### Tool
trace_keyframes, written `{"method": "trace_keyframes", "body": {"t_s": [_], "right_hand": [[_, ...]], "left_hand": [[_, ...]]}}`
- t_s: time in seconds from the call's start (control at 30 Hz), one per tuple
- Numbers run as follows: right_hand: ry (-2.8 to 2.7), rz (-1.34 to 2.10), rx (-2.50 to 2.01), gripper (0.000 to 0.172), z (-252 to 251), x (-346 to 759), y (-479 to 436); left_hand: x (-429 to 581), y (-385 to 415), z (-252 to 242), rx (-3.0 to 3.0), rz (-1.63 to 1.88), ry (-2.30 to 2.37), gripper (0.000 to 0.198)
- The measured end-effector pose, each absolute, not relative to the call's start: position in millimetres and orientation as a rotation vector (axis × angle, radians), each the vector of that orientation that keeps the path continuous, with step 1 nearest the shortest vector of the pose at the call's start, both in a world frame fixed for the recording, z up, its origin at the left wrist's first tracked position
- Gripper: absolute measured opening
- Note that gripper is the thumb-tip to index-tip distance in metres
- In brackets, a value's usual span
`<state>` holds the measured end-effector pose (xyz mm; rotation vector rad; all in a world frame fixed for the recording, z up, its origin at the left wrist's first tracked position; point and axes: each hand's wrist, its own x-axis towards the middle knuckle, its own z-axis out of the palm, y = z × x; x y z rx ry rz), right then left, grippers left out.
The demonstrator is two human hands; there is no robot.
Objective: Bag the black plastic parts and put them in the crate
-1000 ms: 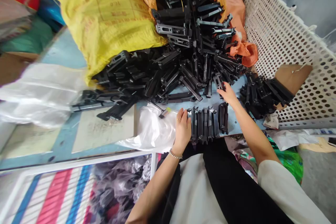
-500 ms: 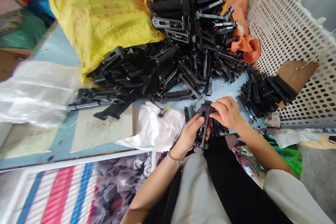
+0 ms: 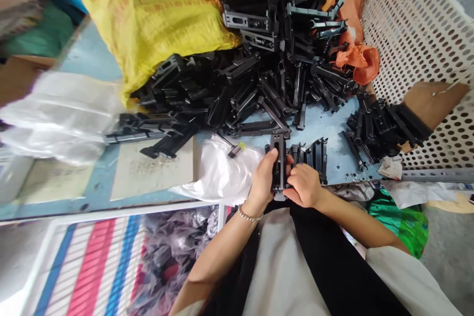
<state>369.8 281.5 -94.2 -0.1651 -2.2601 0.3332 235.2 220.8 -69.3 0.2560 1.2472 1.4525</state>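
We see both hands meeting at the near edge of the blue table (image 3: 333,126). The left hand (image 3: 263,180) is clenched around a long black part (image 3: 278,155), which stands upright with the thumb lying along its face. The right hand (image 3: 304,186) pinches the lower end of the same part with its fingertips. Just right of it, a short row of parts (image 3: 314,155) stands side by side on the table.

Beyond the hands we see an orange sack (image 3: 357,57) lying open, with a big pile of parts (image 3: 259,79) spilling from its mouth across the table. A stuffed yellow sack (image 3: 155,15) leans against the pile; we cannot tell what is inside. At the right stands a white perforated basket (image 3: 418,34) with a piece of cardboard (image 3: 433,101) against it and a smaller heap of parts (image 3: 385,128) just beside it. A clear plastic bag (image 3: 222,175) touches the left hand. Below the table, a white-rimmed bin (image 3: 129,213) holds crumpled dark bags (image 3: 166,252).
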Motion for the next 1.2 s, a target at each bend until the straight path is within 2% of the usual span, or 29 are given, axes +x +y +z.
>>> {"method": "trace_keyframes", "body": {"t_s": [0.1,0.2,0.27,0.33,0.43,0.53,0.57,0.67,0.73,0.83,0.93,1.0,1.1,1.2], "right_hand": [[-2.338,0.531,-0.384,0.038,-104.6,385.2,275.2],[-2.401,0.514,-0.896,0.032,-125.5,413.0,291.2],[-2.421,0.435,-1.159,0.055,-147.6,430.2,307.5],[-2.474,0.547,-1.221,0.073,-170.6,441.1,325.7],[-2.532,0.658,-1.169,0.069,-184.5,445.4,350.5],[-2.533,0.534,-0.997,0.054,-154.8,438.6,355.9],[-2.524,0.491,-0.872,0.049,-137.3,434.0,351.0],[-2.613,0.427,-0.319,0.053,-84.3,417.5,323.8],[-2.716,0.432,0.022,0.049,-62.6,409.8,307.7],[-2.764,0.489,0.062,0.032,-59.4,410.0,302.7],[-2.669,0.808,-0.395,0.026,-78.1,414.2,310.1],[-2.423,1.236,-0.731,0.03,-93.2,408.5,309.1],[-1.762,1.97,-0.988,0.048,-110.2,381.8,291.3],[-1.19,2.386,-0.974,0.056,-116.8,347.4,266.9]], "left_hand": [[217.3,214.5,-70.8,0.351,1.528,1.367,0.06],[191.6,206.5,-85.5,0.34,1.538,1.57,0.073],[183.4,203.7,-103.8,0.323,1.385,1.637,0.074],[186.7,204.9,-124.1,0.333,1.287,1.649,0.073],[201.2,210.2,-141.8,0.344,1.325,1.623,0.068],[208.0,207.4,-129.3,0.305,1.346,1.539,0.064],[208.2,203.4,-119.4,0.333,1.291,1.489,0.063],[207.8,185.9,-86.9,0.474,0.923,1.217,0.061],[206.2,172.3,-73.0,0.461,0.72,1.019,0.063],[195.5,148.7,-74.4,0.463,0.756,1.098,0.069],[177.5,122.6,-99.6,0.754,0.911,1.881,0.058],[166.8,110.1,-121.2,0.999,0.815,2.346,0.04],[153.5,104.7,-143.3,1.149,0.74,2.455,0.023],[138.5,108.8,-144.3,0.766,1.048,2.261,0.014]]}}
